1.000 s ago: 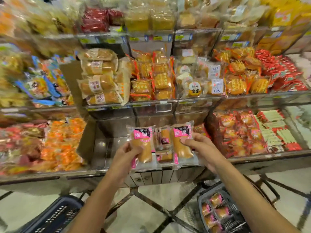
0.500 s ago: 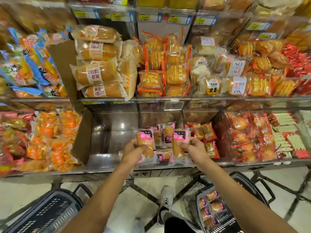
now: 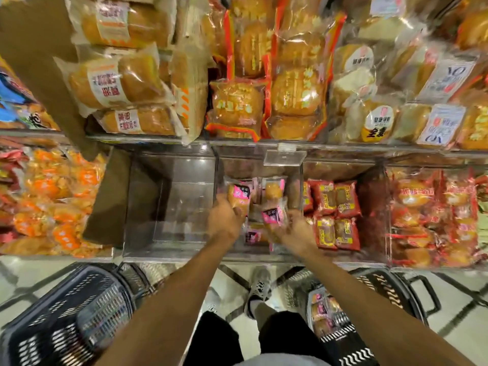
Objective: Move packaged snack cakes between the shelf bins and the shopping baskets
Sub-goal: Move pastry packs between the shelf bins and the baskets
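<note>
Pink-labelled snack cakes (image 3: 239, 198) inside clear bin (image 3: 297, 180)

— What fills the upper shelf?
— Long bread loaves (image 3: 116, 85) in clear bags at left, round orange-trimmed cakes (image 3: 266, 101) in the middle, labelled buns (image 3: 377, 120) to the right.
— And lower down?
— Orange packets (image 3: 55, 204) at left, red packets (image 3: 335, 215) right of centre, a sneaker (image 3: 260, 289) on the tiled floor (image 3: 462, 328).

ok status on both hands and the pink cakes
Left hand grips pink-label cake. Right hand grips second cake. Both inside the clear bin, over cakes already there. Nothing in the way.
</note>
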